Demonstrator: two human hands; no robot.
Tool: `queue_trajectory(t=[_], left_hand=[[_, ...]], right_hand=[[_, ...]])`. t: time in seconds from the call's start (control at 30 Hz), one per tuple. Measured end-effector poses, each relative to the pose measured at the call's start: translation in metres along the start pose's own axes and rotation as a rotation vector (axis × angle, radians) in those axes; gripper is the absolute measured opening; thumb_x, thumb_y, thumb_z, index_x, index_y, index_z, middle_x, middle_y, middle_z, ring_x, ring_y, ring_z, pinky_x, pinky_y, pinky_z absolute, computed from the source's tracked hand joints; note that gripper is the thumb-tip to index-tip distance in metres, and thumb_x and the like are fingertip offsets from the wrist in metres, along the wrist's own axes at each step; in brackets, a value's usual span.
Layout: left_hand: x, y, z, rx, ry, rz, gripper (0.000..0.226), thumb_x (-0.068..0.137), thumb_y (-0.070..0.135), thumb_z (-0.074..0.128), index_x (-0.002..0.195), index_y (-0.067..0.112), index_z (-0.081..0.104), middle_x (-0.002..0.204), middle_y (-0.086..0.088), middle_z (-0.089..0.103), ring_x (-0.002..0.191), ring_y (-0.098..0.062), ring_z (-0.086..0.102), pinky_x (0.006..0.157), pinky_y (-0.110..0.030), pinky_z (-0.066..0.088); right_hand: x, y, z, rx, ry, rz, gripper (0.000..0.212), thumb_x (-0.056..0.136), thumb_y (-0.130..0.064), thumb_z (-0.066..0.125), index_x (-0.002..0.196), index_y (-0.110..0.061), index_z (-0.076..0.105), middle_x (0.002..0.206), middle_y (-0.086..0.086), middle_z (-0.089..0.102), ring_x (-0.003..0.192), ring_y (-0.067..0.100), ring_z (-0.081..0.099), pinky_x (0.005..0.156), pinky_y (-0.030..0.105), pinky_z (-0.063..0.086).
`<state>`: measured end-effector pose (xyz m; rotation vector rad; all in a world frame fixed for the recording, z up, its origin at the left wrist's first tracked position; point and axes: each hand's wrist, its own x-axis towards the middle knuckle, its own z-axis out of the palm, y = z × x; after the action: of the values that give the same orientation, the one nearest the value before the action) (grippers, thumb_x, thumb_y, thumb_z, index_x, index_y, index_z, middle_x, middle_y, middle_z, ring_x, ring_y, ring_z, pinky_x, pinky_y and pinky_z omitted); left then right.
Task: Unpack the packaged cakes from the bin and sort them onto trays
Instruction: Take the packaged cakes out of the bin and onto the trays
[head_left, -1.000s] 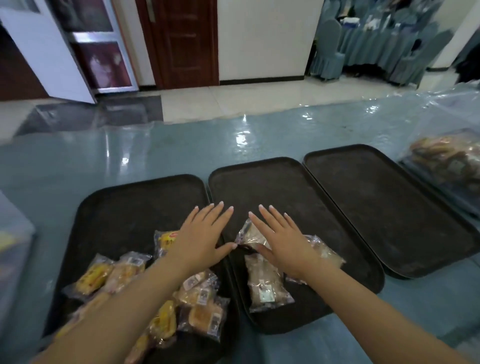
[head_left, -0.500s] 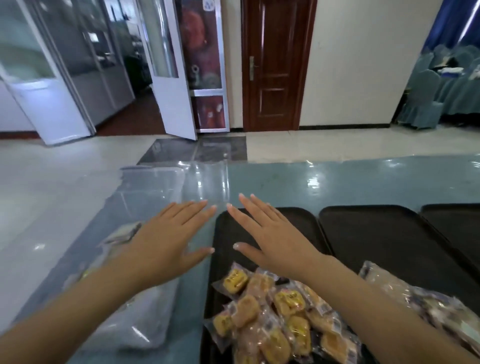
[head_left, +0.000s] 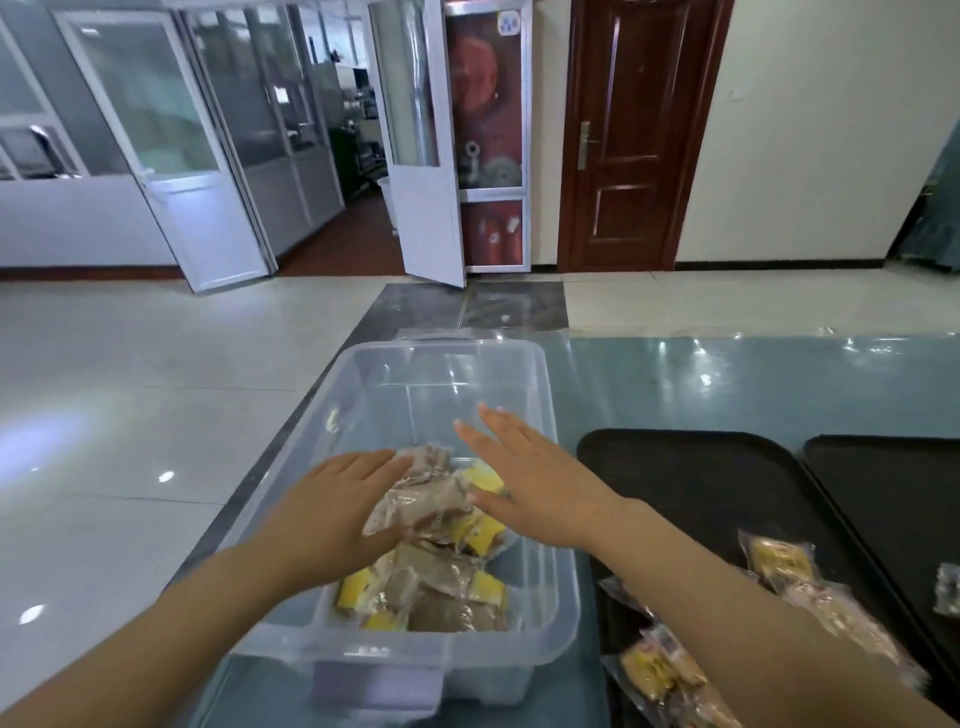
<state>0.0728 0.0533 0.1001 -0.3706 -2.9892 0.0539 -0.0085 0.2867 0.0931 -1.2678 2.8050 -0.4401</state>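
Both hands reach into the bin with flat fingers; the left hand and right hand hold nothing. Many cakes wait there. Some lie on the tray. Lots remains.

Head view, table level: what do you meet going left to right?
Clear plastic bin holding wrapped yellow and brown cakes → first black tray with wrapped cakes at its near end → second black tray.
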Motion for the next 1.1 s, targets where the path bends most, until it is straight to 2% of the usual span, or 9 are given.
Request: queue_trajectory(t=[0.1,0.17,0.27,0.4,0.57,0.7,0.87,0.97,1.1], left_hand=[[0.008,-0.020,0.016,-0.026,-0.107,-0.027,0.073,0.087,0.061,0.049,0.148,0.027,0.027,0.152,0.008,0.032,0.136,-0.015,0.036,0.109,-0.031,0.030],[0.017,-0.031,0.026,-0.028,-0.228,-0.061,0.077,0.089,0.059,0.049,0.151,0.027,0.016,0.156,0.007,0.021,0.141,-0.014,0.024,0.112,-0.030,0.022],[0.037,-0.044,0.044,-0.049,-0.329,-0.068,0.080,0.089,0.056,0.052,0.152,0.023,0.015,0.157,0.001,0.021,0.140,-0.020,0.026,0.112,-0.035,0.026],[0.073,-0.058,0.071,-0.046,-0.426,-0.109,0.080,0.087,0.054,0.057,0.150,0.023,0.018,0.152,-0.003,0.028,0.134,-0.026,0.034,0.105,-0.040,0.035],[0.115,-0.063,0.109,-0.101,-0.520,-0.131,0.083,0.083,0.056,0.061,0.150,0.029,0.021,0.151,-0.005,0.030,0.134,-0.028,0.034,0.107,-0.041,0.034],[0.142,-0.066,0.138,-0.090,-0.587,-0.104,0.096,0.077,0.063,0.064,0.152,0.029,0.014,0.158,-0.007,0.013,0.143,-0.031,0.015,0.114,-0.046,0.023],[0.169,-0.086,0.167,-0.071,-0.682,-0.125,0.116,0.063,0.067,0.074,0.149,0.043,-0.001,0.160,-0.006,-0.008,0.145,-0.035,-0.002,0.115,-0.053,0.016],[0.181,-0.088,0.173,-0.086,-0.749,-0.112,0.131,0.046,0.075,0.076,0.147,0.050,-0.004,0.159,-0.002,-0.016,0.145,-0.037,-0.006,0.114,-0.056,0.016],[0.195,-0.086,0.184,-0.012,-0.844,-0.106,0.138,0.032,0.087,0.068,0.143,0.056,-0.009,0.156,0.003,-0.024,0.144,-0.039,-0.003,0.111,-0.059,0.020]], right_hand=[[0.022,-0.005,0.014,-0.018,-0.060,0.067,0.069,0.100,-0.043,0.041,0.153,-0.029,-0.001,0.161,0.004,-0.009,0.147,0.022,-0.006,0.119,0.038,0.007],[0.035,-0.003,0.023,-0.058,-0.114,0.115,0.071,0.099,-0.045,0.041,0.153,-0.028,-0.002,0.161,0.007,-0.009,0.148,0.024,-0.004,0.119,0.041,0.009],[0.054,0.008,0.032,-0.151,-0.188,0.171,0.077,0.097,-0.051,0.042,0.153,-0.027,-0.006,0.161,0.008,-0.009,0.147,0.027,-0.003,0.119,0.043,0.009],[0.077,0.023,0.034,-0.167,-0.216,0.244,0.077,0.097,-0.048,0.043,0.153,-0.025,-0.006,0.160,0.010,-0.008,0.147,0.029,-0.001,0.118,0.043,0.011],[0.090,0.035,0.049,-0.286,-0.244,0.302,0.073,0.099,-0.048,0.038,0.153,-0.024,-0.005,0.161,0.010,-0.006,0.147,0.031,0.002,0.115,0.049,0.016],[0.089,0.034,0.065,-0.425,-0.261,0.273,0.066,0.101,-0.033,0.037,0.153,-0.018,0.000,0.160,0.016,-0.005,0.146,0.035,-0.001,0.114,0.052,0.012],[0.095,0.039,0.064,-0.274,-0.244,0.310,0.065,0.101,-0.037,0.034,0.153,-0.021,-0.002,0.160,0.013,-0.007,0.147,0.032,-0.003,0.117,0.050,0.010],[0.096,0.041,0.066,-0.231,-0.225,0.318,0.065,0.101,-0.042,0.032,0.153,-0.022,-0.001,0.160,0.013,-0.005,0.147,0.032,-0.001,0.117,0.050,0.012],[0.097,0.042,0.069,-0.205,-0.213,0.313,0.066,0.100,-0.041,0.035,0.153,-0.022,0.000,0.160,0.013,-0.002,0.147,0.032,0.002,0.117,0.050,0.015]])
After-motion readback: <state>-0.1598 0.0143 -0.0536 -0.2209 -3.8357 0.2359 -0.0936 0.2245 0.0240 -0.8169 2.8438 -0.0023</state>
